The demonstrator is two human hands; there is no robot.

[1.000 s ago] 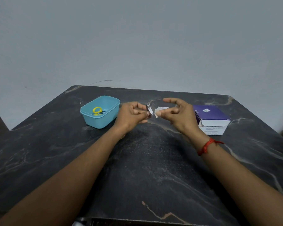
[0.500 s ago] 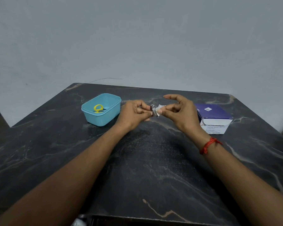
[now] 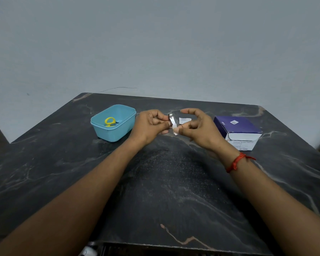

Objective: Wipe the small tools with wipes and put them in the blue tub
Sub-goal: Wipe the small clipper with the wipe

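One dark marble table point(image 3: 174, 191); grey wall point(image 3: 155, 43)

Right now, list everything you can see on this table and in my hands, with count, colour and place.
blue tub: one, light blue, far left of the table, open.
yellow-handled tool: one, yellow, inside the tub.
nail clipper: one, silver, held between the hands.
wipe: one, white, at the clipper's lower end.
white paper piece: one, white, just right of the clipper; lying or held, cannot tell.
box: one, purple top, white front, far right of the table.
table: one, black marble with pale veins.
thread: one, red, around the right wrist.
left hand: one, grips the clipper.
right hand: one, pinches the wipe.
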